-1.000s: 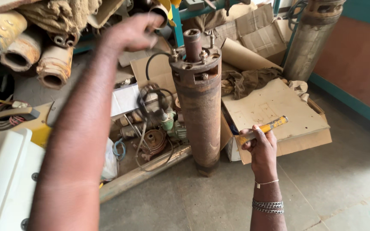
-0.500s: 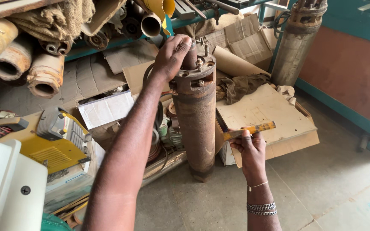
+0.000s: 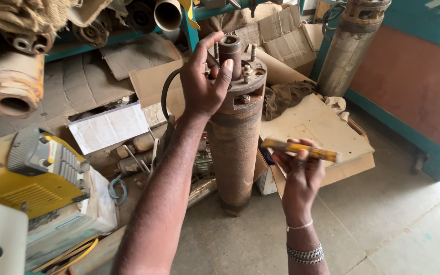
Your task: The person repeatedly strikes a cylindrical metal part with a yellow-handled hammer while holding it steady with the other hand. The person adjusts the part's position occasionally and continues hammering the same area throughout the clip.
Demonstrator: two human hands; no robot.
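Head view shows the left hand [image 3: 203, 81] at upper centre, fingers curled around the short shaft [image 3: 230, 49] sticking up from the top of a rusty upright cylinder [image 3: 235, 147] (a long motor-like body standing on the concrete floor [image 3: 383, 224]). Lower right of centre, the right hand [image 3: 300, 175] is closed on a flat yellow tool [image 3: 301, 149], held level just beside the cylinder. Cardboard sheets [image 3: 317, 125] lie behind it.

A rusty cylindrical pump motor [image 3: 235, 137] stands upright; a yellow tool [image 3: 301, 149] lies level beside it.
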